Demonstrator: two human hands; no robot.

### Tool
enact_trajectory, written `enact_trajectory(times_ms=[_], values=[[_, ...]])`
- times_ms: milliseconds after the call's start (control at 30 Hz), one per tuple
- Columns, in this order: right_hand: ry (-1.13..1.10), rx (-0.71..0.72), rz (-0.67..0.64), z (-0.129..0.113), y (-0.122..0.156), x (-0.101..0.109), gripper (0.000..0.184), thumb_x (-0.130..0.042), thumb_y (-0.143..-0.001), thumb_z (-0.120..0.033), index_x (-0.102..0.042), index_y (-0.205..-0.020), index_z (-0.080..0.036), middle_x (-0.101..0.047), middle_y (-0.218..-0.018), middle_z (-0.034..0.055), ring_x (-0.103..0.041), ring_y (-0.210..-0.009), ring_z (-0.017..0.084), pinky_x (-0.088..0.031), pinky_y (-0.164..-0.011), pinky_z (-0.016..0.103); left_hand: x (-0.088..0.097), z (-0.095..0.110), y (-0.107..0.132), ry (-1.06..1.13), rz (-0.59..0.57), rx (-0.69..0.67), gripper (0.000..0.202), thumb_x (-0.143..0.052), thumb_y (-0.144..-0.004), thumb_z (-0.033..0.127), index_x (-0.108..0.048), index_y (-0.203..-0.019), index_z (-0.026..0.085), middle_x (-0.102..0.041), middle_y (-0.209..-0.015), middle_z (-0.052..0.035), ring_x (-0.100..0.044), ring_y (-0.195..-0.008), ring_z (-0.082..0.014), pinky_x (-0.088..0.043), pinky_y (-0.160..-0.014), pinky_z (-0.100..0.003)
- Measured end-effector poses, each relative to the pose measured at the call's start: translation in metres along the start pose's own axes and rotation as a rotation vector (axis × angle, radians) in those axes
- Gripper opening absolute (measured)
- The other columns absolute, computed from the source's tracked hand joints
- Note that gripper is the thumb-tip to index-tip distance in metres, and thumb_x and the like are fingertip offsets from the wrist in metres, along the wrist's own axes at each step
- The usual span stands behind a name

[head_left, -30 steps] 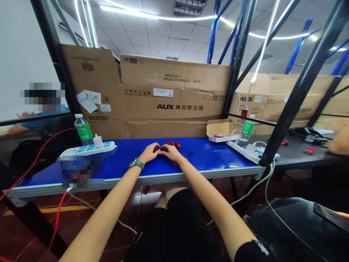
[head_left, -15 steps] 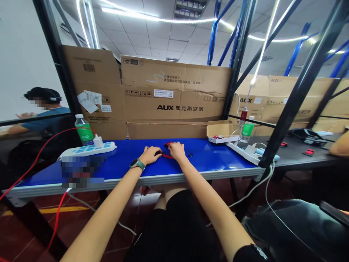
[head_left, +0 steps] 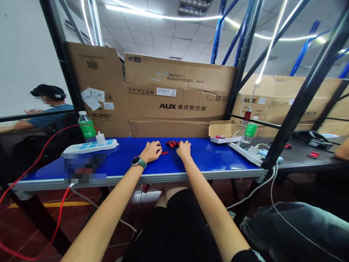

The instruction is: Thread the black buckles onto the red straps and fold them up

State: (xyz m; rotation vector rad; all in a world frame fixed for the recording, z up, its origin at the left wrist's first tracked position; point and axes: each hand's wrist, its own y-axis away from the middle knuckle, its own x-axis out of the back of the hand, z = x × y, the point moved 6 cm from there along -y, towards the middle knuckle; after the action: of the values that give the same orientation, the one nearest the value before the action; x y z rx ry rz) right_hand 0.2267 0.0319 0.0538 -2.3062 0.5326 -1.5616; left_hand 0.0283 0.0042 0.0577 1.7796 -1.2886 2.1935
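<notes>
A red strap (head_left: 165, 153) lies on the blue tabletop (head_left: 212, 160), and its right end shows past my left fingertips. My left hand (head_left: 152, 151), with a watch (head_left: 138, 162) on the wrist, curls over the rest of the strap. Behind and between the hands sits a red-and-black piece (head_left: 172, 144), flat on the table. At its right edge, my right hand (head_left: 184, 150) has bent fingers with the tips close together. What those fingers hold, if anything, is hidden.
Left of the hands are a power strip (head_left: 89, 146) and a bottle (head_left: 86, 127). An open box (head_left: 223, 133) of small red items stands back right, near another power strip (head_left: 248, 154) and bottle (head_left: 249, 131). Cardboard (head_left: 180, 91) walls the back. A person (head_left: 51, 105) sits far left.
My right hand has shifted right, uncovering more of the red-and-black piece. The strap no longer spans between my hands. A small black piece right of my right hand is out of sight.
</notes>
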Motion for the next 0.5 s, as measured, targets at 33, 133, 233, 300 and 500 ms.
enact_trajectory(times_ms=[33, 133, 233, 300, 500], values=[[-0.008, 0.013, 0.026, -0.002, 0.000, 0.004, 0.036, -0.050, -0.089, -0.012, -0.064, -0.122, -0.012, -0.053, -0.131, 0.0256, -0.051, -0.119, 0.035, -0.046, -0.093, 0.043, 0.002, -0.001, 0.000, 0.003, 0.016, 0.007, 0.032, -0.046, -0.098, 0.034, -0.075, -0.093, 0.023, -0.065, -0.117, -0.0095, -0.059, -0.104, -0.0261, -0.039, -0.095, -0.044], [0.029, -0.059, 0.074, -0.001, 0.003, 0.009, 0.037, -0.050, -0.090, -0.015, -0.063, -0.125, -0.013, -0.051, -0.134, 0.0250, -0.048, -0.124, 0.037, -0.045, -0.095, 0.048, -0.001, 0.002, -0.001, 0.098, -0.037, -0.057, 0.028, -0.052, -0.097, 0.037, -0.075, -0.110, 0.029, -0.065, -0.120, -0.0076, -0.060, -0.107, -0.0250, -0.042, -0.095, -0.039], [0.087, -0.187, -0.017, 0.006, 0.009, -0.002, 0.037, -0.052, -0.091, -0.015, -0.062, -0.126, -0.012, -0.050, -0.135, 0.0272, -0.046, -0.128, 0.041, -0.043, -0.096, 0.056, -0.007, 0.005, -0.001, 0.190, -0.098, -0.110, 0.026, -0.057, -0.095, 0.041, -0.076, -0.110, 0.030, -0.068, -0.115, -0.0061, -0.062, -0.105, -0.0231, -0.045, -0.094, -0.035], [0.082, -0.185, -0.053, 0.007, 0.009, -0.008, 0.037, -0.050, -0.091, -0.011, -0.062, -0.126, -0.009, -0.050, -0.134, 0.0300, -0.048, -0.126, 0.040, -0.044, -0.095, 0.052, -0.010, 0.002, -0.002, 0.205, -0.083, -0.095, 0.022, -0.061, -0.093, 0.041, -0.075, -0.102, 0.028, -0.069, -0.107, -0.0059, -0.063, -0.101, -0.0226, -0.046, -0.093, -0.034], [-0.099, -0.042, -0.082, 0.008, -0.006, -0.017, 0.046, -0.061, -0.078, -0.001, -0.060, -0.124, -0.008, -0.062, -0.120, 0.0280, -0.060, -0.116, 0.035, -0.046, -0.097, 0.043, -0.014, -0.014, -0.002, 0.203, -0.044, 0.019, 0.024, -0.069, -0.088, 0.043, -0.071, -0.104, 0.025, -0.071, -0.104, -0.0061, -0.065, -0.097, -0.0231, -0.049, -0.087, -0.032]])
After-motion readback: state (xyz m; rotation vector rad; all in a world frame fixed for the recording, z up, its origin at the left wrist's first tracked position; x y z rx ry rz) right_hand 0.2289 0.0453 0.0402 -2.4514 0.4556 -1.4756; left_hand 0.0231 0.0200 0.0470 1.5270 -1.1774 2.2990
